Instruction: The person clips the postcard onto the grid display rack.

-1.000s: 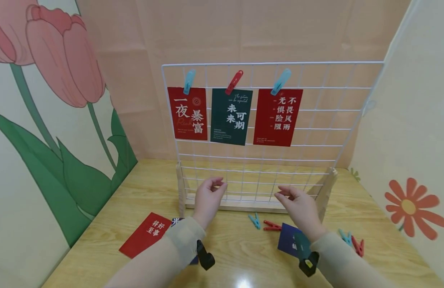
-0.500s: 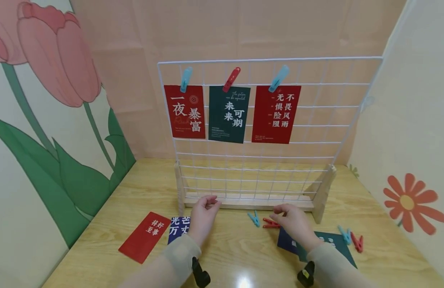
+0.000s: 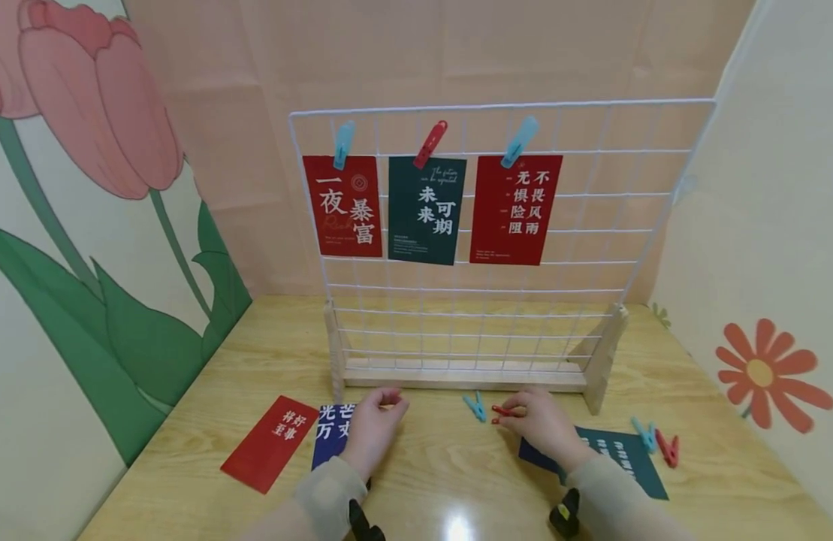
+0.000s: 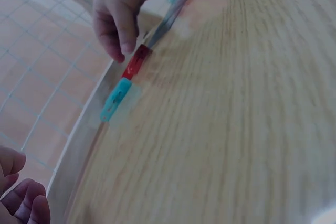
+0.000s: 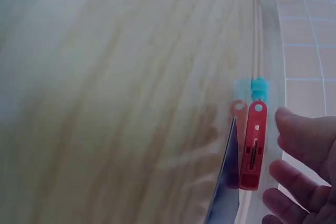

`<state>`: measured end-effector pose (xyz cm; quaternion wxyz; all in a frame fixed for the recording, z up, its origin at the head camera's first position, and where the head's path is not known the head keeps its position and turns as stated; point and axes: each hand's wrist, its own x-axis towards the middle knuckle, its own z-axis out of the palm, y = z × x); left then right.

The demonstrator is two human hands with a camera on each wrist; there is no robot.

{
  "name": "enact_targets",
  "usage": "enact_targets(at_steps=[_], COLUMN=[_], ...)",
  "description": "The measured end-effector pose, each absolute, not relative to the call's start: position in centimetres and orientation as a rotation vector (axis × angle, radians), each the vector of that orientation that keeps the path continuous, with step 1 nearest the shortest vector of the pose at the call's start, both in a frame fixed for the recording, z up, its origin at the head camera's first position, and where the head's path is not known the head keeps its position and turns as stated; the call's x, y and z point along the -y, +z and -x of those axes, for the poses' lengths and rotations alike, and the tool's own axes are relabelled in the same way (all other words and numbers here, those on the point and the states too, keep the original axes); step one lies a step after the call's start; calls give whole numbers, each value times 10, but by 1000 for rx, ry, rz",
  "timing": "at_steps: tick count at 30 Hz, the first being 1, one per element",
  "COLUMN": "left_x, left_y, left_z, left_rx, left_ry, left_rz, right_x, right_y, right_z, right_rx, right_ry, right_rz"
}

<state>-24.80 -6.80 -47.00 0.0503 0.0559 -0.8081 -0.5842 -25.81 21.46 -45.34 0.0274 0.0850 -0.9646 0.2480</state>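
My right hand (image 3: 543, 424) hovers just beside the red clothespin (image 5: 254, 150), thumb parted from forefinger and nothing pinched between them; my left hand (image 3: 375, 424) holds nothing, its fingers loosely bent above the worktop (image 3: 423, 458). The clothespin lies on the worktop in front of the wire grid rack (image 3: 457, 378), near the turquoise clothespin (image 3: 475, 408) and just beside the dark blue card (image 3: 538, 454); it looks like plastic, so I'd expect it light, stiff, a little slick, and springy when squeezed; I'd take it across the two holed handle ends, which point toward my left. I see no containers; the clothespins and cards down here lie loose.
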Motion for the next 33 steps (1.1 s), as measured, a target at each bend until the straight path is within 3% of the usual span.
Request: enact_targets(at_steps=[18,33], left_x=[95,173], left_y=[-470,-478], left_z=[217,252], left_rx=[2606,2773], left_ry=[-1807,-1257], left_rz=[-273,-347], right_x=[-213,-205], right_y=[-454,-455], right_z=[268,270], right_rx=[3063,3091], right_ry=[729,746], right_rz=[-295,-282])
